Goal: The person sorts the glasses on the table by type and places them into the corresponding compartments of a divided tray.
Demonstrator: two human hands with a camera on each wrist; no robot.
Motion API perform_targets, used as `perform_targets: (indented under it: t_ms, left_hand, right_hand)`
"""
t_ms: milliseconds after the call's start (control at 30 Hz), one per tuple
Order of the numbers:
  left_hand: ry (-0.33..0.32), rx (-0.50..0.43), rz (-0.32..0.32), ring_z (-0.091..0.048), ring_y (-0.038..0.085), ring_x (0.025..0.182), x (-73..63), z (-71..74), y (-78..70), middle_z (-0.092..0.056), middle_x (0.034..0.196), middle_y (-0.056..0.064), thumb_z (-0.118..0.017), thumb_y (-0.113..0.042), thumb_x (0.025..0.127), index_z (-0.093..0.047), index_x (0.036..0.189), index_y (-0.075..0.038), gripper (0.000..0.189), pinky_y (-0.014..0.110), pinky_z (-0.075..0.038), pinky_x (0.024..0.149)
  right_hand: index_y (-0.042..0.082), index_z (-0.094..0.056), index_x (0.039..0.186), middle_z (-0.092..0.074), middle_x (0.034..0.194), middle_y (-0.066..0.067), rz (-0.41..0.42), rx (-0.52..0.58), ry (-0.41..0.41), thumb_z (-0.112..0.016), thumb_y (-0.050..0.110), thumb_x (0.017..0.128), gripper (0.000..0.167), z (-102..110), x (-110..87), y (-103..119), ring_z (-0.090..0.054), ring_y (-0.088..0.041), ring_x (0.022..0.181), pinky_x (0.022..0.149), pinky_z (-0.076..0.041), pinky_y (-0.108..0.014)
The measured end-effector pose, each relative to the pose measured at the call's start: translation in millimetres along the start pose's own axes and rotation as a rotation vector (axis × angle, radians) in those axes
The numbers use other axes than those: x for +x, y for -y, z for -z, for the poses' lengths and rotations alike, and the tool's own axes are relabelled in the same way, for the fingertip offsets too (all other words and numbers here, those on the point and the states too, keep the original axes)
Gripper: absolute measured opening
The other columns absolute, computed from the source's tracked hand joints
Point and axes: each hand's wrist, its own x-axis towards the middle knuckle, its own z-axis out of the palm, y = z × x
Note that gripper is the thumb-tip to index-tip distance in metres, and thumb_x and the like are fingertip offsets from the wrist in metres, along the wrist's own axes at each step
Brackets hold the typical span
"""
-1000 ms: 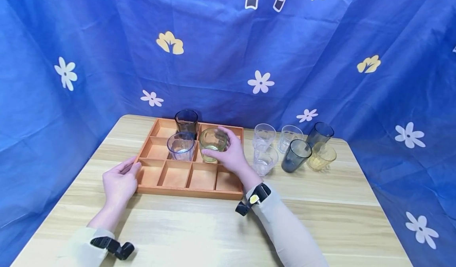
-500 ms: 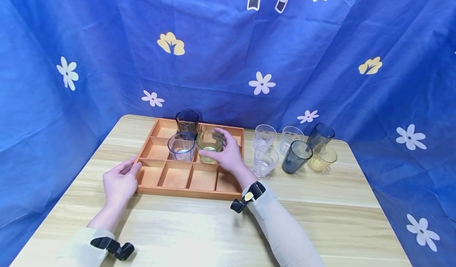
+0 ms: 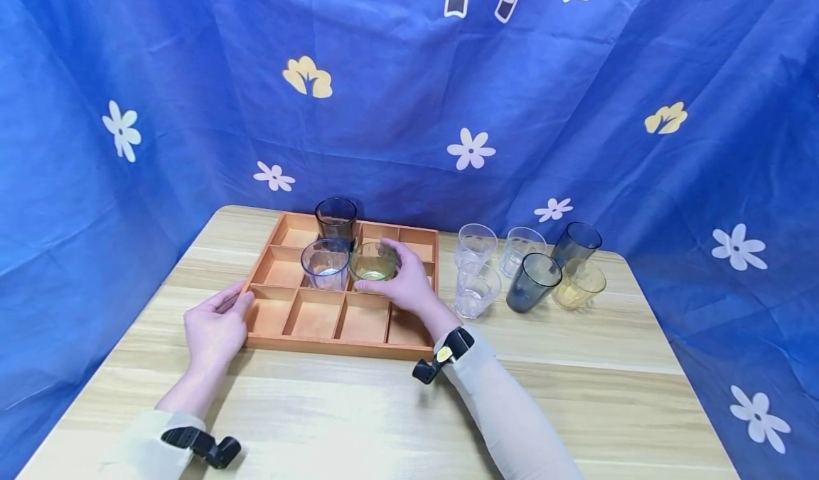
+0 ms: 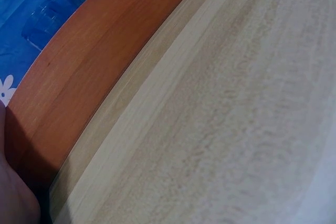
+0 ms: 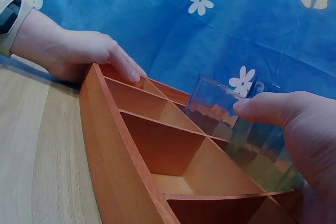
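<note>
My right hand grips a green-tinted drinking glass, thumb on the near side and fingers round the far right. The glass sits upright in the middle row of a wooden divided tray, third compartment from the left. Directly left of it stands a clear glass with a bluish rim, also visible in the right wrist view beyond my thumb. Behind that, a dark grey glass occupies the back row. My left hand holds the tray's left side near the front corner, fingers over its edge.
Right of the tray stand several more glasses: clear ones, dark blue-grey tumblers and a yellowish one. A blue patterned cloth hangs close behind the wooden table.
The green-tinted glass has moved slightly left and down into its compartment, my right hand travelling with it. My left hand keeps its place on the tray.
</note>
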Motion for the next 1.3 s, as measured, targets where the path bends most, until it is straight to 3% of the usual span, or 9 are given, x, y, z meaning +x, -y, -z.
perform_targets:
  t_ms: [267, 700, 1067, 1300]
  left_hand:
    - [0.004, 0.006, 0.007, -0.068, -0.004, 0.1, 0.9, -0.2, 1.0, -0.072, 0.126, 0.013, -0.075, -0.022, 0.101, -0.074, 0.134, -0.006, 0.036, 0.007, -0.053, 0.079]
    - [0.002, 0.008, 0.015, -0.068, -0.004, 0.098, 0.6, -0.6, 0.1, -0.072, 0.125, 0.013, -0.075, -0.02, 0.101, -0.073, 0.134, -0.006, 0.036, 0.007, -0.053, 0.078]
    - [0.008, 0.02, 0.027, -0.067, -0.006, 0.096, 1.1, -0.2, 1.3, -0.07, 0.128, 0.014, -0.074, -0.022, 0.101, -0.072, 0.136, -0.008, 0.037, 0.007, -0.053, 0.077]
    - [0.018, 0.034, 0.033, -0.067, -0.003, 0.1, 0.5, -1.1, -0.2, -0.069, 0.131, 0.016, -0.073, -0.023, 0.102, -0.071, 0.137, -0.008, 0.038, 0.007, -0.053, 0.078]
  right_hand:
    - [0.0, -0.052, 0.15, -0.062, 0.143, -0.014, 0.015, -0.07, -0.001, -0.102, 0.02, 0.071, 0.096, 0.9, 0.7, -3.0, -0.06, -0.027, 0.128, 0.11, -0.05, -0.038]
    - [0.001, -0.043, 0.157, -0.054, 0.155, -0.013, -0.005, 0.012, 0.01, -0.098, 0.013, 0.076, 0.099, 10.9, -3.1, -2.7, -0.049, -0.024, 0.144, 0.12, -0.037, -0.029]
    - [-0.001, -0.041, 0.157, -0.051, 0.156, -0.021, 0.041, 0.066, -0.002, -0.096, 0.009, 0.077, 0.097, 32.7, -18.8, 1.0, -0.049, -0.033, 0.143, 0.121, -0.038, -0.037]
    - [-0.001, -0.045, 0.154, -0.053, 0.155, -0.014, 0.084, 0.093, 0.001, -0.095, 0.0, 0.076, 0.094, 53.1, -34.9, 8.9, -0.048, -0.032, 0.144, 0.121, -0.038, -0.033]
